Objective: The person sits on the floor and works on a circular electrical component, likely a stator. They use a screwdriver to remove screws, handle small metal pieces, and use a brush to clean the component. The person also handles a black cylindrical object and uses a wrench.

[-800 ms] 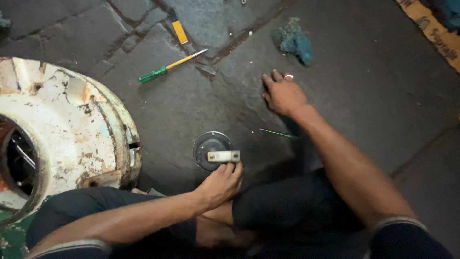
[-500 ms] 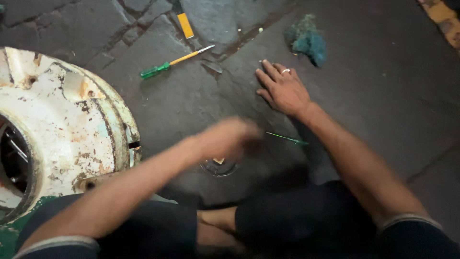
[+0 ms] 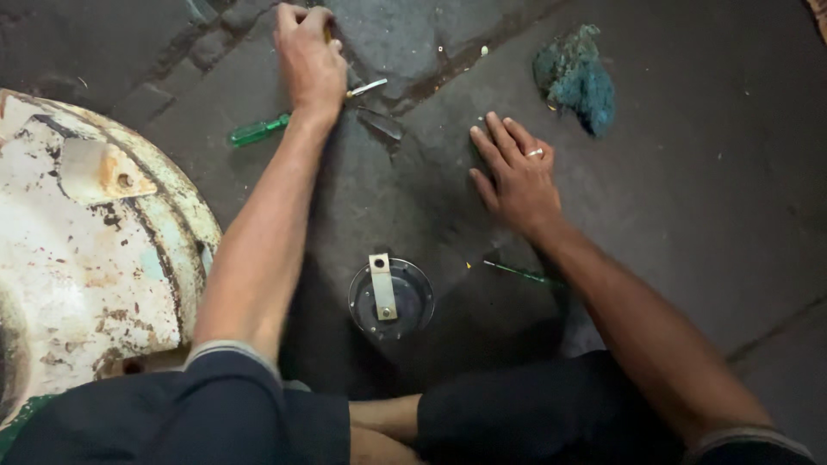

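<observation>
Screwdriver (image 3: 297, 119) with a green handle lies on the dark floor (image 3: 706, 215) at the top of the view, its metal shaft pointing right. The left hand (image 3: 308, 60) is stretched out over its middle, knuckles up and fingers curled downward; it seems to press on or close around something small and yellowish beneath the fingertips, but the hand hides it, so whether it actually grips anything cannot be told. Only the handle end and the shaft tip of the screwdriver show on either side of the wrist.

The right hand (image 3: 515, 176) rests flat on the floor, palm down, fingers spread and holding nothing, with a ring on 1 finger. Just below its wrist lies a thin green rod (image 3: 521, 273). A round dark metal disc (image 3: 391, 299) with a pale bracket across it sits between the 2 forearms, near the knees. A crumpled blue-green rag (image 3: 577, 76) lies beyond the right hand. A large, rusty white round casing (image 3: 86, 258) fills the left edge.
</observation>
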